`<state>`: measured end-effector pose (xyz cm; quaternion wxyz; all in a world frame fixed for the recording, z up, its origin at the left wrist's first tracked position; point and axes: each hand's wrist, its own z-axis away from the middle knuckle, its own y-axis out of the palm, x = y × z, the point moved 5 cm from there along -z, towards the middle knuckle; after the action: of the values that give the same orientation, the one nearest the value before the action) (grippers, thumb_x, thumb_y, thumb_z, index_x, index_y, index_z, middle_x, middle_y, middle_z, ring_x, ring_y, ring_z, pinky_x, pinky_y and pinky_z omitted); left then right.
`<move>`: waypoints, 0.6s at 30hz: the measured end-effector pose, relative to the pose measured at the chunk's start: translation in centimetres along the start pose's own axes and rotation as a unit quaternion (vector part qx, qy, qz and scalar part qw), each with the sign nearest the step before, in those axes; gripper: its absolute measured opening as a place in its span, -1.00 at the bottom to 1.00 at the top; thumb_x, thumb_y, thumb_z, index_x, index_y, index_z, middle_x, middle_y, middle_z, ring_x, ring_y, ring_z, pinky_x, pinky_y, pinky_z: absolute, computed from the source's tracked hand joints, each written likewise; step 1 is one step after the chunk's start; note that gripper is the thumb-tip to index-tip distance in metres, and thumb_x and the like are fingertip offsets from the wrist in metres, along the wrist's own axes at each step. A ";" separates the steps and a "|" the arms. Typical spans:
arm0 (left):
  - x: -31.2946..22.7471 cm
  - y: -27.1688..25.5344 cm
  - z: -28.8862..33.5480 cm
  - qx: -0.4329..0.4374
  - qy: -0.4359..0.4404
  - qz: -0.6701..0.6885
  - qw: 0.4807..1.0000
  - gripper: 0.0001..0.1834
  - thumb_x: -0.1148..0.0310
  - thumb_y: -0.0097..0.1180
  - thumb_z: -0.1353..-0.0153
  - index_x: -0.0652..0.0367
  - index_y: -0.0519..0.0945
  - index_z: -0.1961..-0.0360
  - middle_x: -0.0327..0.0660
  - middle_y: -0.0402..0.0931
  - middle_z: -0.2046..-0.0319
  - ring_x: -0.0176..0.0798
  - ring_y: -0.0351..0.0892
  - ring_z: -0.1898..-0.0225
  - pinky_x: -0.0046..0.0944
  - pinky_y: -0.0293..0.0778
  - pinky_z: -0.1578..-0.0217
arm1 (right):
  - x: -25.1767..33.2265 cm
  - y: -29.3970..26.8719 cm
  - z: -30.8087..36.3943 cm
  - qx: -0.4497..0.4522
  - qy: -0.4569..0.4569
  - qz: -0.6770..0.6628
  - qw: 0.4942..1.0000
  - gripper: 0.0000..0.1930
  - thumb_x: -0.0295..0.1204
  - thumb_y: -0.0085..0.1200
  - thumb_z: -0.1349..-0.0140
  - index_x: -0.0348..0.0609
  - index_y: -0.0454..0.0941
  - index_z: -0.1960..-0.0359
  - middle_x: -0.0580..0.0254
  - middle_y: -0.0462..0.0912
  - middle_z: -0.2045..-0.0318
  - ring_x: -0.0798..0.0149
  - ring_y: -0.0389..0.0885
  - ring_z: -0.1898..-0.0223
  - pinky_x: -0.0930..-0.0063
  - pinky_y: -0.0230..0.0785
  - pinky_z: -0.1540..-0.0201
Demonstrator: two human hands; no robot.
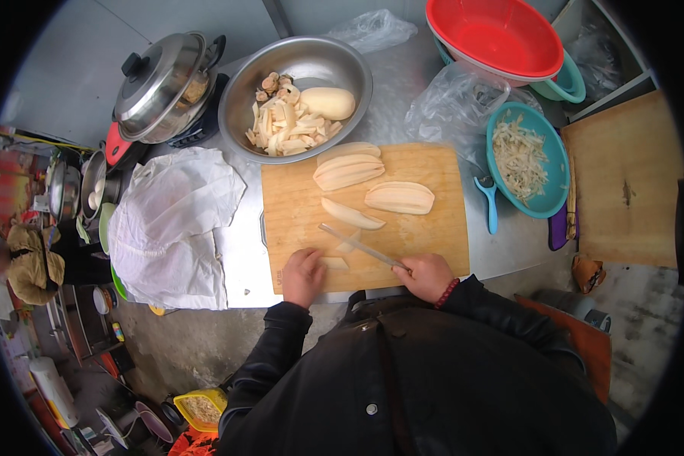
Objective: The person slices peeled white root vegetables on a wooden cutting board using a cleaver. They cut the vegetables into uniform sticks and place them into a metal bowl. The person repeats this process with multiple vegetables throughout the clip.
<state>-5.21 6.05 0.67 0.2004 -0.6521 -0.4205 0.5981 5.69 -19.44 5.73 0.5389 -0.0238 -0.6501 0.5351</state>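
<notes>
My right hand (pixel 429 278) is wrapped round the handle of a kitchen knife (pixel 363 247), its narrow blade slanting to the far left over the wooden cutting board (pixel 441 171). A small pale lotus root piece (pixel 334 263) lies by the curled fingers of my left hand (pixel 305 275), which seem closed on its left end; the contact is partly hidden. A thin cut piece (pixel 349 242) shows beside the blade. Farther up the board are a lotus root wedge (pixel 353 213), a sliced oblong portion (pixel 400 197) and another sliced portion (pixel 349 172), with more slices behind it.
Behind the board, a steel bowl (pixel 232 114) holds pale strips and a whole peeled root. A teal basket (pixel 558 190) of shavings and a blue peeler (pixel 489 204) are at the right. White cloth (pixel 171 228), lidded pot (pixel 159 83), plastic bag (pixel 456 106) and red basin (pixel 501 34) surround the work area.
</notes>
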 end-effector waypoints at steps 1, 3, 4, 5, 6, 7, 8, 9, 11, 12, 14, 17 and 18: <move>-0.2 0.0 0.1 0.003 0.001 -0.004 1.000 -0.73 0.48 0.35 -0.04 0.17 0.69 0.18 -0.09 0.65 0.18 0.06 0.59 0.09 -0.03 0.51 0.05 | 0.0 0.0 0.0 0.006 0.008 0.004 1.000 -0.73 -0.20 0.10 -0.30 -0.10 0.66 0.43 0.00 0.63 0.55 -0.13 0.62 0.45 -0.02 0.44 0.37; -0.3 0.2 0.2 0.025 -0.001 -0.008 1.000 -0.72 0.49 0.35 -0.01 0.18 0.68 0.19 -0.08 0.64 0.20 0.09 0.58 0.07 -0.02 0.51 0.04 | 0.0 -0.1 0.0 0.003 0.015 -0.004 1.000 -0.71 -0.20 0.09 -0.31 -0.12 0.64 0.45 -0.02 0.62 0.56 -0.14 0.61 0.45 -0.02 0.43 0.37; -0.2 0.3 0.2 0.036 -0.002 -0.010 0.999 -0.72 0.49 0.35 0.01 0.18 0.68 0.19 -0.08 0.63 0.21 0.10 0.57 0.07 -0.01 0.51 0.04 | 0.0 -0.1 0.1 0.013 0.024 0.001 1.000 -0.71 -0.19 0.09 -0.31 -0.12 0.64 0.45 -0.02 0.62 0.56 -0.15 0.61 0.46 -0.02 0.43 0.37; 0.2 0.5 0.3 0.058 -0.032 -0.009 0.998 -0.72 0.48 0.35 -0.02 0.19 0.67 0.18 -0.10 0.64 0.22 0.05 0.59 0.08 -0.05 0.51 0.04 | -0.1 -0.1 0.1 0.017 0.030 0.001 0.999 -0.71 -0.19 0.09 -0.31 -0.12 0.63 0.46 -0.02 0.61 0.56 -0.15 0.60 0.46 -0.03 0.42 0.38; 0.6 0.7 0.4 0.080 -0.062 -0.008 0.995 -0.72 0.47 0.36 -0.05 0.20 0.66 0.16 -0.11 0.65 0.23 0.00 0.61 0.09 -0.09 0.52 0.04 | -0.1 -0.1 0.1 0.021 0.035 0.001 0.999 -0.70 -0.19 0.09 -0.32 -0.12 0.63 0.46 -0.03 0.61 0.56 -0.15 0.60 0.46 -0.03 0.42 0.38; 1.1 0.9 0.5 0.101 -0.092 -0.007 0.991 -0.72 0.46 0.37 -0.08 0.20 0.66 0.14 -0.12 0.66 0.25 -0.05 0.62 0.11 -0.13 0.52 0.04 | 0.0 -0.2 0.1 0.018 0.034 -0.001 0.999 -0.70 -0.19 0.09 -0.32 -0.13 0.62 0.46 -0.03 0.61 0.56 -0.15 0.60 0.46 -0.03 0.42 0.38; 1.6 1.0 0.8 0.102 -0.139 0.049 0.984 -0.73 0.45 0.37 -0.09 0.22 0.66 0.15 -0.11 0.66 0.28 -0.07 0.64 0.15 -0.15 0.53 0.08 | 0.0 -0.3 0.2 0.015 0.033 -0.002 0.999 -0.70 -0.19 0.09 -0.32 -0.13 0.62 0.47 -0.04 0.61 0.56 -0.16 0.60 0.46 -0.03 0.42 0.38; 2.1 1.2 1.1 0.102 -0.185 0.105 0.972 -0.75 0.44 0.36 -0.11 0.23 0.67 0.16 -0.10 0.66 0.31 -0.08 0.65 0.19 -0.17 0.54 0.12 | 0.0 -0.3 0.2 0.012 0.032 -0.004 0.999 -0.69 -0.19 0.09 -0.32 -0.13 0.62 0.47 -0.04 0.60 0.56 -0.16 0.60 0.47 -0.03 0.41 0.38; 2.7 1.5 1.5 0.100 -0.233 0.180 0.950 -0.77 0.43 0.36 -0.14 0.25 0.67 0.18 -0.10 0.67 0.35 -0.12 0.67 0.26 -0.22 0.55 0.19 | -0.1 -0.5 0.4 0.002 0.035 -0.008 0.999 -0.69 -0.18 0.10 -0.32 -0.13 0.62 0.47 -0.04 0.60 0.57 -0.16 0.60 0.47 -0.03 0.41 0.39; 2.9 1.5 1.5 0.099 -0.237 0.198 0.946 -0.78 0.42 0.35 -0.16 0.25 0.68 0.18 -0.11 0.67 0.36 -0.16 0.67 0.29 -0.25 0.55 0.21 | -0.2 -0.6 0.5 -0.007 0.033 -0.014 0.999 -0.69 -0.18 0.10 -0.32 -0.13 0.62 0.47 -0.03 0.60 0.57 -0.16 0.59 0.47 -0.03 0.41 0.39; 3.3 1.5 1.6 0.108 -0.251 0.219 0.937 -0.80 0.43 0.34 -0.17 0.25 0.69 0.19 -0.11 0.67 0.36 -0.17 0.67 0.29 -0.26 0.54 0.22 | -0.4 -0.5 0.6 -0.004 0.040 -0.010 0.999 -0.69 -0.17 0.09 -0.32 -0.13 0.62 0.47 -0.03 0.60 0.57 -0.16 0.59 0.47 -0.03 0.41 0.39; 3.5 1.1 1.0 0.113 -0.207 0.192 0.953 -0.81 0.46 0.32 -0.15 0.25 0.71 0.19 -0.10 0.65 0.34 -0.10 0.63 0.22 -0.21 0.53 0.14 | -0.6 -0.4 0.8 -0.004 0.041 -0.009 0.999 -0.68 -0.17 0.09 -0.32 -0.12 0.61 0.47 -0.03 0.60 0.58 -0.16 0.59 0.48 -0.03 0.42 0.39; 3.2 0.7 0.4 0.099 -0.141 0.160 0.972 -0.81 0.47 0.32 -0.15 0.24 0.71 0.19 -0.10 0.64 0.33 -0.07 0.62 0.20 -0.19 0.52 0.12 | -0.6 -0.4 0.9 -0.008 0.035 -0.012 0.999 -0.68 -0.16 0.10 -0.32 -0.12 0.62 0.47 -0.03 0.60 0.58 -0.16 0.59 0.48 -0.03 0.42 0.39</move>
<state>-5.54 8.05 -1.91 0.1041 -0.5975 -0.2733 0.7466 5.53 -20.56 5.74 0.5675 -0.0396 -0.6352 0.5224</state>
